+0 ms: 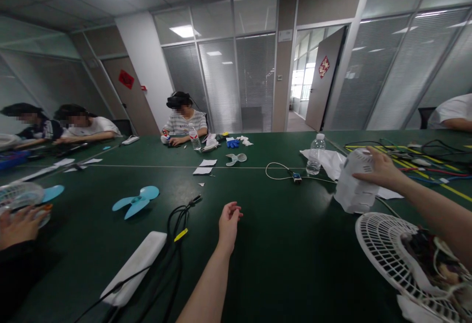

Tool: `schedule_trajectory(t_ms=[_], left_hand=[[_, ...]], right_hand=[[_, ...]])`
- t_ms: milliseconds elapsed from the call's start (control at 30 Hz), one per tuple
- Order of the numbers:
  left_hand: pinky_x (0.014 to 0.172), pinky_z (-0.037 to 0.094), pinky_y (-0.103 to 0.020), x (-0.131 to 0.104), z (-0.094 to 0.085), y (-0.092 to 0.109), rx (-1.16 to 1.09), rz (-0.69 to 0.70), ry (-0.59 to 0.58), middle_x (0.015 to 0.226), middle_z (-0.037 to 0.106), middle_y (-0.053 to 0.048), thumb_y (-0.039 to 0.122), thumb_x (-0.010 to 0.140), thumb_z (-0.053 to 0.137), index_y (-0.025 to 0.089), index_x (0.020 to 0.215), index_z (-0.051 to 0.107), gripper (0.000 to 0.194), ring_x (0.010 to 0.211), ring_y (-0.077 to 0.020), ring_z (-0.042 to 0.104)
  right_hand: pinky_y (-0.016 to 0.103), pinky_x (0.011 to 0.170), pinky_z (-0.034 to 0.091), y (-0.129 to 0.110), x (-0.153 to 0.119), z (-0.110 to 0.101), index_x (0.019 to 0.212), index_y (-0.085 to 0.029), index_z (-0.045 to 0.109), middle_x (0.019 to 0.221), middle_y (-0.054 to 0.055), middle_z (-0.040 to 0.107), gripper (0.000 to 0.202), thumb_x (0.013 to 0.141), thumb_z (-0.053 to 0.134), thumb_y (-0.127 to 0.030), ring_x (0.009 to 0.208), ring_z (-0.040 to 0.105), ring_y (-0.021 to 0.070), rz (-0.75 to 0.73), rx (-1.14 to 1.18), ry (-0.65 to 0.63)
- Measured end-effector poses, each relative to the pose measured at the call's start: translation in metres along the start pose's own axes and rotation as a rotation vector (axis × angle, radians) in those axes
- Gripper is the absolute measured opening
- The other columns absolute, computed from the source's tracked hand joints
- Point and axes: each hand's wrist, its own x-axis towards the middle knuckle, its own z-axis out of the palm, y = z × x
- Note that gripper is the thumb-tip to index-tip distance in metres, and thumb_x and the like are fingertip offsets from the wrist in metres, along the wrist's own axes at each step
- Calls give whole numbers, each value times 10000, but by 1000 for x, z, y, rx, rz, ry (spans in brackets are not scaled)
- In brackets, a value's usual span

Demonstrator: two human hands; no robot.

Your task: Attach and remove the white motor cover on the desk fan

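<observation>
My right hand [383,169] is wrapped round the upper right side of a white plastic housing [354,183], which stands on the green table at the right. Below that forearm lies a white fan grille [387,239] with wires and dark parts in it, partly hidden by the arm. Near the middle of the table, my left hand [230,224] hovers or rests with its fingers loosely curled, and nothing shows between them. Left of it are black cables [179,220] with a yellow tag and a white power strip [136,266].
Blue fan blades [136,201] lie at the left, near another person's hand [22,224]. A water bottle [316,153] stands behind the housing beside a small circuit board [296,177] on a cable. A seated person [184,122] works across the table [273,215]. Cables lie at the far right.
</observation>
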Motion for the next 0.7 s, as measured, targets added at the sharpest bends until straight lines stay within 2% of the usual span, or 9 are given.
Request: schedule_trajectory(t_ms=[133, 300, 433, 533, 700], left_hand=[[719, 493, -323, 2, 2, -2, 2, -15, 12, 1014, 648, -78, 291, 833, 567, 202, 1109, 579, 290, 791, -177, 647], [725, 493, -330, 1, 2, 0, 4, -22, 12, 1008, 652, -78, 284, 829, 576, 201, 1100, 585, 284, 799, -185, 646], [720, 494, -335, 0, 3, 2, 9, -22, 12, 997, 651, -79, 280, 830, 571, 198, 1090, 587, 274, 795, -188, 645], [721, 492, -332, -1, 3, 3, 13, -17, 12, 1000, 649, -77, 290, 830, 569, 199, 1091, 586, 277, 792, -185, 644], [716, 490, -322, -2, 3, 3, 14, -2, 15, 998, 653, -72, 328, 817, 582, 200, 1094, 586, 305, 775, -174, 646]], right_hand=[[351, 848, 377, 5, -3, 4, 1473, -73, 161, 1317, 268, 461, 897, 806, 621, -455, 1119, 542, 307, 52, 25, -46], [376, 900, 363, -19, -14, 12, 1465, -83, 157, 1356, 273, 419, 904, 800, 597, -510, 1173, 503, 343, 40, 66, -32], [363, 935, 372, -64, -24, 28, 1469, -106, 141, 1360, 242, 432, 947, 770, 632, -513, 1200, 487, 329, -30, 132, -59], [398, 931, 408, -109, -35, 45, 1482, -180, 101, 1325, 188, 473, 991, 742, 641, -559, 1162, 525, 331, -74, 186, -93], [457, 926, 450, -188, -61, 62, 1496, -229, 39, 1343, 186, 418, 1022, 739, 627, -585, 1177, 525, 374, -143, 314, -143]])
